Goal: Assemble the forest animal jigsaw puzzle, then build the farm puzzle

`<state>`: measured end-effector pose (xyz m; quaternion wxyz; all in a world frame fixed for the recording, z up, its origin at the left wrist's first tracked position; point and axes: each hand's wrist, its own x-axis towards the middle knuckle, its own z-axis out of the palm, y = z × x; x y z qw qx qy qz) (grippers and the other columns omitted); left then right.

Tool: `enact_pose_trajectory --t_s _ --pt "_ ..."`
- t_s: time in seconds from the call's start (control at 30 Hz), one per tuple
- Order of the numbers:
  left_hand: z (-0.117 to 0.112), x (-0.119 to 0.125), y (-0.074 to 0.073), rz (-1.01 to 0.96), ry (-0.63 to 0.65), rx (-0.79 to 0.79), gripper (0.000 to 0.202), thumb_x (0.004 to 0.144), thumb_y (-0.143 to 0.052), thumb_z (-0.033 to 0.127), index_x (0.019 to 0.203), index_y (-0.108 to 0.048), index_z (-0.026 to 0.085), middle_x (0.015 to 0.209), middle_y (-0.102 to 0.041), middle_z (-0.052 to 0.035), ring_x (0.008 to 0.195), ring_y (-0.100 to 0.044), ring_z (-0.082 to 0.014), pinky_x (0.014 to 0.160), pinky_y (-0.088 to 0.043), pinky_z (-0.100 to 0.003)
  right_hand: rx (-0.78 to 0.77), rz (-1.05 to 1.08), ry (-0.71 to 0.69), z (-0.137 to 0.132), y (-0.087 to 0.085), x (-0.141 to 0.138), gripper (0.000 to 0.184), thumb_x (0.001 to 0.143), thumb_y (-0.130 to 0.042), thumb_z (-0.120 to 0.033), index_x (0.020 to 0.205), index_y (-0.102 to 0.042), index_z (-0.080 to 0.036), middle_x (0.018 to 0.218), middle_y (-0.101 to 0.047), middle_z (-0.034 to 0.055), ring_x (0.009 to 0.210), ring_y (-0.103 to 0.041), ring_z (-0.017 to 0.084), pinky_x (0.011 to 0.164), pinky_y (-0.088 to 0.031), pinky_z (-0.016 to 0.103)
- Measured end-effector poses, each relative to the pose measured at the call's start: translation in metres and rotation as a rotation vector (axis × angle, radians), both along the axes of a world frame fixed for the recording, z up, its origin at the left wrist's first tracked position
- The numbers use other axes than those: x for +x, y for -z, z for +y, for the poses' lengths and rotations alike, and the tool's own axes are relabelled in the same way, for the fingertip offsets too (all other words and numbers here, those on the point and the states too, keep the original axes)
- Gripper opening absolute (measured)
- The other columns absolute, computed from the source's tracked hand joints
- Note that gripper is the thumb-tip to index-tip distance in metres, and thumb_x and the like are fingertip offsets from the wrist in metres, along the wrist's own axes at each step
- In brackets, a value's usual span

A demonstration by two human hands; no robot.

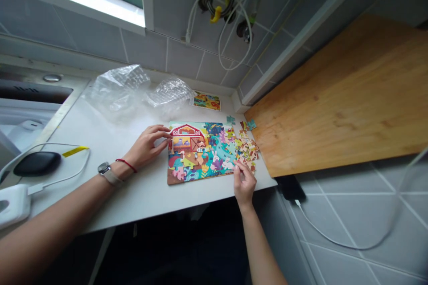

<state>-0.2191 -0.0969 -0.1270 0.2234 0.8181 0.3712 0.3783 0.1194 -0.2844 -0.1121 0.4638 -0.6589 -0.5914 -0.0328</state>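
Observation:
A colourful jigsaw puzzle (190, 156) with a red barn, rabbits and other animals lies on the white counter. My left hand (151, 142) rests at its left edge, fingers stretched out and apart, the tips touching the barn side. At the lower right corner, my right hand (244, 182) has thumb and forefinger pinched together on what looks like a puzzle piece, mostly hidden by the fingertips. Loose puzzle pieces (247, 148) are heaped along the puzzle's right side. A stray teal piece (230, 120) lies just above the puzzle.
Crumpled clear plastic wrap (123, 87) and a small picture card (207, 101) lie behind the puzzle. A wooden board (334, 98) borders the right. To the left are a black oval case (38, 163), a white charger (14, 205) and its cable. A phone (291, 188) sits below the board.

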Motion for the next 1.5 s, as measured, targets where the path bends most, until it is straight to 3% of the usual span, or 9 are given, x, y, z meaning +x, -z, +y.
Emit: enact_pose_trajectory --t_s 0.17,0.37,0.53,0.77,1.17,1.5 --pt "-0.001 -0.001 -0.003 -0.046 -0.108 -0.031 0.031 0.098 -0.057 0.047 0.097 -0.076 0.023 0.11 -0.077 -0.0079 0.107 -0.071 -0.0261 0.101 -0.056 -0.042 -0.079 0.064 -0.044 0.002 0.005 -0.003 0.026 0.101 -0.056 -0.029 0.106 -0.079 -0.018 0.089 -0.081 0.0088 0.068 -0.076 0.02 0.069 -0.064 0.032" --pt "-0.003 -0.005 -0.002 0.044 -0.238 -0.011 0.033 0.097 -0.054 0.046 0.098 -0.076 0.021 0.108 -0.077 -0.0082 0.101 -0.07 -0.0255 0.093 -0.057 -0.04 -0.134 0.093 -0.074 0.002 0.004 -0.004 0.031 0.101 -0.052 -0.03 0.108 -0.079 -0.018 0.085 -0.081 0.0086 0.071 -0.075 0.021 0.074 -0.063 0.032" --pt "-0.001 -0.002 -0.001 0.142 -0.205 0.062 0.03 0.096 -0.053 0.043 0.094 -0.073 0.022 0.104 -0.076 -0.0095 0.101 -0.068 -0.0278 0.097 -0.055 -0.045 -0.112 0.13 -0.08 0.004 0.004 -0.004 0.032 0.098 -0.052 -0.03 0.105 -0.08 -0.017 0.092 -0.082 0.0103 0.076 -0.075 0.021 0.078 -0.061 0.033" --pt "-0.002 0.007 0.001 0.245 -0.201 0.131 0.041 0.098 -0.045 0.051 0.107 -0.07 0.02 0.117 -0.07 -0.015 0.112 -0.064 -0.0332 0.104 -0.051 -0.052 -0.149 0.19 -0.093 0.003 -0.002 -0.004 0.03 0.096 -0.053 -0.026 0.103 -0.082 -0.019 0.081 -0.08 0.0065 0.069 -0.071 0.02 0.073 -0.058 0.029" --pt "-0.004 0.01 -0.001 0.34 -0.24 0.137 0.041 0.1 -0.04 0.048 0.11 -0.07 0.021 0.118 -0.069 -0.0151 0.11 -0.064 -0.0338 0.098 -0.054 -0.05 -0.202 0.256 -0.07 0.004 -0.008 0.0 0.029 0.093 -0.054 -0.026 0.098 -0.082 -0.02 0.076 -0.078 0.0057 0.068 -0.071 0.02 0.071 -0.055 0.027" --pt "-0.011 0.015 -0.012 0.383 -0.254 0.096 0.038 0.103 -0.04 0.043 0.114 -0.069 0.02 0.119 -0.07 -0.0152 0.109 -0.065 -0.0327 0.095 -0.053 -0.049 -0.177 0.237 0.002 0.003 -0.015 -0.001 0.031 0.091 -0.053 -0.031 0.092 -0.081 -0.018 0.073 -0.078 0.0064 0.065 -0.071 0.021 0.066 -0.054 0.026"
